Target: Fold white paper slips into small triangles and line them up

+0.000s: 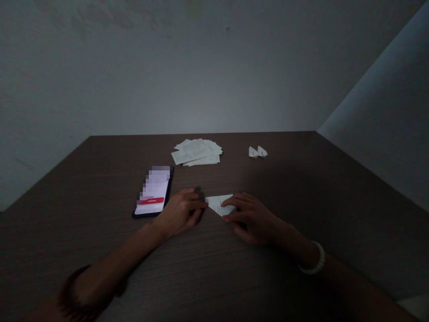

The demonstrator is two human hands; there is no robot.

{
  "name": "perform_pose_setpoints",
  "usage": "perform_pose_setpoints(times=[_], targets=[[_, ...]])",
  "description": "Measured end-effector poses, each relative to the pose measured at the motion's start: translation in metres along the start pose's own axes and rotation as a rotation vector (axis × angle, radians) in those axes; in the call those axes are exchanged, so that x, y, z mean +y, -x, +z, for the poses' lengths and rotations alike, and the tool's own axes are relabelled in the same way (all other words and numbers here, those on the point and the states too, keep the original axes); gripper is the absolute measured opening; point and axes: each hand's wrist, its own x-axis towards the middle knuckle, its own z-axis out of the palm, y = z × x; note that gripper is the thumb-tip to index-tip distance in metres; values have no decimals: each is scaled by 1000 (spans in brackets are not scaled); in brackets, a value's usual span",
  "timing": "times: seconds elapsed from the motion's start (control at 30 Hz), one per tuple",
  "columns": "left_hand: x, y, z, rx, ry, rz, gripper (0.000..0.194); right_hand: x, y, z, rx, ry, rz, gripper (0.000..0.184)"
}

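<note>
A small printed sheet of paper (216, 203), folded to a pointed shape, lies on the table between my two hands. At its left tip, the bent fingers of my left hand (183, 209) close on the corner. My right hand (251, 217) covers the paper's right end, its fingers curled over and gripping it; that end is partly hidden. A phone (152, 197) with a lit screen and a red bar lies just left of my left hand.
A loose stack of printed paper slips (197, 152) lies farther back on the dark wooden table (208, 277). To its right sits a folded white paper piece (258, 152) with two pointed halves. A pale wall (201, 67) rises behind the table.
</note>
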Motion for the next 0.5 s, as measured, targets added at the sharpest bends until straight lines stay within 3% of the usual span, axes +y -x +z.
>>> perform_pose_setpoints(times=[0.23, 0.37, 0.5], targets=[[8, 0, -6, -55, -22, 31, 26, 11, 1, -6, 120, -53, 69, 42], [10, 0, -6, -53, -67, 36, 24, 20, 4, -6, 46, 9, 118, 49], [13, -1, -6, -104, -73, 159, 30, 24, 3, -3, 11, 17, 110, 47]])
